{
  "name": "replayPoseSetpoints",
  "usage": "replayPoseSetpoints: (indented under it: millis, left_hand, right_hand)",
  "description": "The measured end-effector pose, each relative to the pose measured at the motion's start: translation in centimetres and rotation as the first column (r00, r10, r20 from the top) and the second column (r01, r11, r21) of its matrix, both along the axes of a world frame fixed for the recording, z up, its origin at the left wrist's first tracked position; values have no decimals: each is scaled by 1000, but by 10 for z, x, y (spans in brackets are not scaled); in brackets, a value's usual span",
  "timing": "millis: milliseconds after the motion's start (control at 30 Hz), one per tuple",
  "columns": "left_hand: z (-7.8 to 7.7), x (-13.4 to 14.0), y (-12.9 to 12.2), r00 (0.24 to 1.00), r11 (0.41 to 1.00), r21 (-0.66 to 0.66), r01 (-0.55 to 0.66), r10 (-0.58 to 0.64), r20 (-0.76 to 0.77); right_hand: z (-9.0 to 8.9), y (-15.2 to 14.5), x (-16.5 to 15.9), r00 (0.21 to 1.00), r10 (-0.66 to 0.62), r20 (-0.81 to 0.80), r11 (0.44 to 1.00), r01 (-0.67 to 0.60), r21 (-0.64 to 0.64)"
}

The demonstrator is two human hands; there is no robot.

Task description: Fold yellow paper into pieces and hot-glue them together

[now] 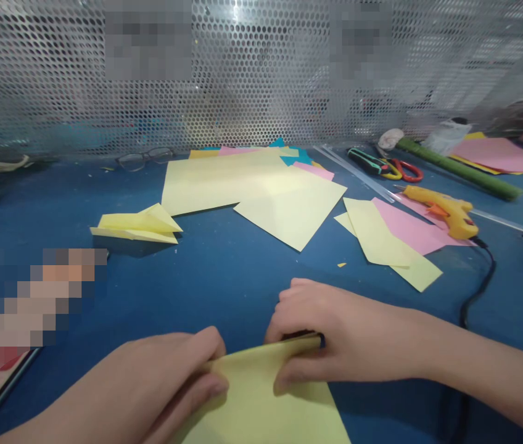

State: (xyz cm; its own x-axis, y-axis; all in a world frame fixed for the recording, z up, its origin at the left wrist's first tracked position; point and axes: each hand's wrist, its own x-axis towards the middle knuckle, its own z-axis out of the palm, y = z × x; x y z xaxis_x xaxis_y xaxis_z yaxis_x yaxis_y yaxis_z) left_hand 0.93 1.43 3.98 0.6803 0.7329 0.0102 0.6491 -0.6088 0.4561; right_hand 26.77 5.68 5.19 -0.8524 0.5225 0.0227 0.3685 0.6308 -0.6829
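A sheet of yellow paper point(266, 407) lies at the bottom middle, its far edge bent over and lifted a little off the blue table. My left hand point(169, 370) pinches the left end of that edge between thumb and fingers. At the right end, my right hand point(321, 339) is closed on the same edge, thumb on the near face and fingers curled behind. The sheet's near part runs out of the frame. Beyond my left hand sits a folded yellow paper plane point(136, 225).
Pale yellow sheets point(224, 182) lie at the back middle. To the right are yellow cut pieces point(377, 237), pink paper point(412, 228), a yellow glue gun point(451, 209) with a black cord, red-handled scissors point(407, 171) and a green stem point(460, 168). A perforated metal screen point(261, 80) stands behind.
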Motion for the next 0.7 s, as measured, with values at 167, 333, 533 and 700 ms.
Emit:
replayPoseSetpoints:
  millis: [167, 333, 533, 700]
  left_hand:
    - [0, 4, -1, 997, 994, 80, -70, 74, -37]
    - [-12, -5, 1, 1000, 997, 77, 17, -17, 1]
    - [-12, -7, 2, 999, 989, 135, 53, -53, -5]
    - [-5, -3, 3, 999, 996, 80, 43, -43, 4]
  right_hand:
    - [0, 1, -1, 992, -113, -62, 981, 101, -166]
    - [0, 4, 1, 989, -139, -42, 954, 122, -273]
    - [3, 4, 2, 989, -146, -17, 953, 136, -272]
    - [6, 3, 3, 986, -168, 16, 945, 166, -283]
